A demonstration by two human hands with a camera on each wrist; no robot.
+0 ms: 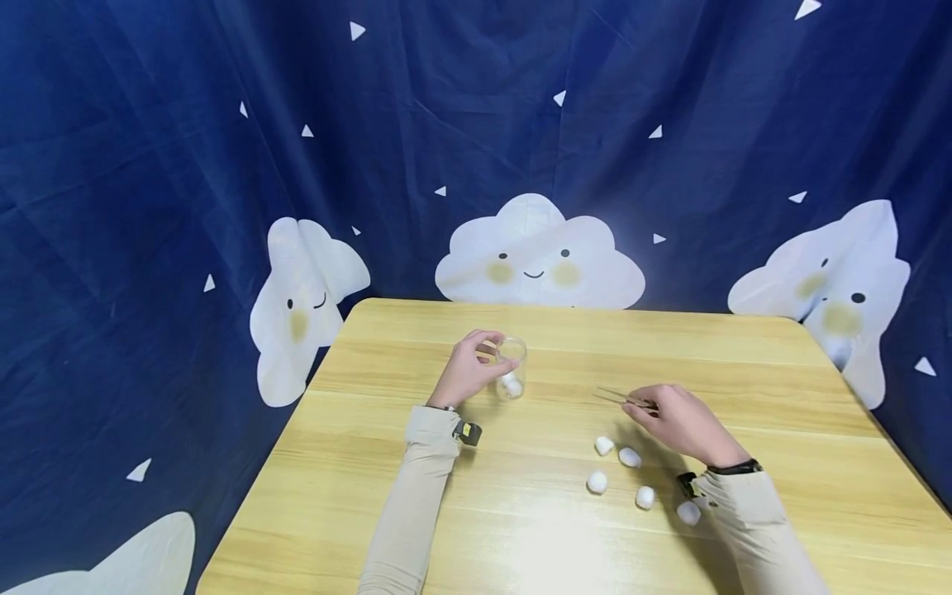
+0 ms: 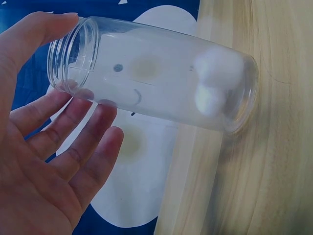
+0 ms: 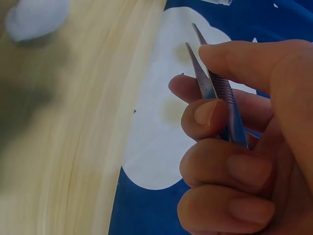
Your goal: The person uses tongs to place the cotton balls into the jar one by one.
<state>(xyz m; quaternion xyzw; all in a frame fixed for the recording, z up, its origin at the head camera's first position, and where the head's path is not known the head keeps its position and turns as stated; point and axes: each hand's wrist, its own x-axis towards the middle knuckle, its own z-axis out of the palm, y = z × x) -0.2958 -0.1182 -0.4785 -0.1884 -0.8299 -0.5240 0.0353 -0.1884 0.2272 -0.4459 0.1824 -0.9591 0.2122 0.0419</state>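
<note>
My left hand [image 1: 466, 370] grips a clear jar [image 2: 146, 73] near its threaded, uncovered mouth, thumb on one side and fingertips on the other. At the jar's bottom lie white cotton balls [image 2: 217, 68], at least two. Farther right, my right hand [image 1: 680, 420] pinches metal tweezers [image 3: 222, 93] between thumb and fingers. The tweezers' tips stand slightly apart, with nothing between them, and point left toward the jar in the head view. Below that hand, several loose cotton balls [image 1: 597, 482] are scattered on the table; one lies close to the right wrist.
The light wooden table [image 1: 335, 471] has rounded far corners. Behind it and along the sides hangs a dark blue curtain [image 1: 476, 99] printed with white clouds and small triangles. Each wrist carries a small black strapped device [image 1: 468, 432].
</note>
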